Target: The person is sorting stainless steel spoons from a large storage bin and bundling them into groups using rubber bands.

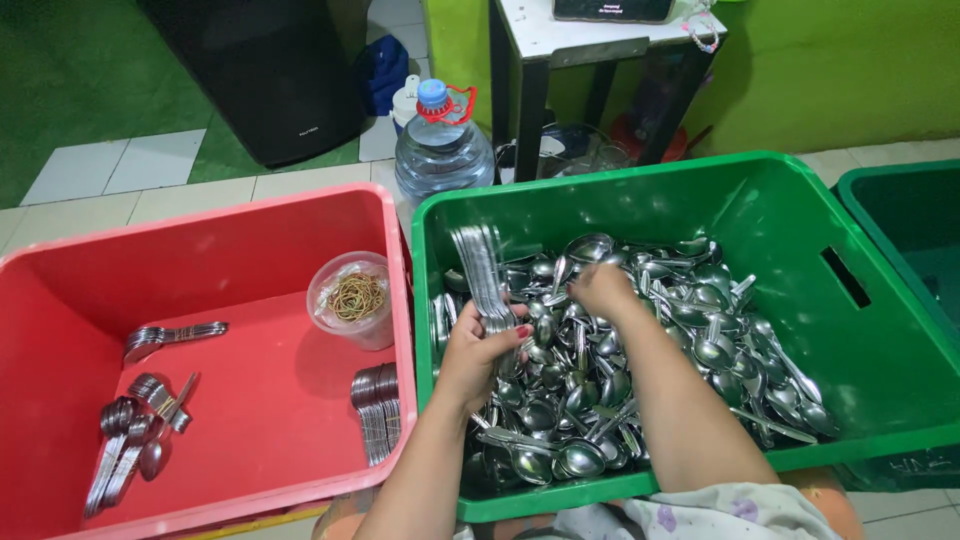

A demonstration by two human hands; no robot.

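My left hand (478, 352) is shut on a stack of metal spoons (481, 272), their handles fanning upward, over the left part of the green crate (790, 210). My right hand (602, 290) reaches down into the loose heap of steel spoons (700, 340) that fills this crate, fingers curled among them. To the left stands a red crate (200, 240) holding bundled spoons (375, 412) along its right wall, more bundles (135, 430) at its left, and a clear plastic cup of rubber bands (354, 298).
A large water bottle (441, 148) with a blue cap stands behind the crates. A dark green crate (915, 225) sits at the right edge. A black speaker box (270, 70) and a white table (580, 35) stand farther back on the tiled floor.
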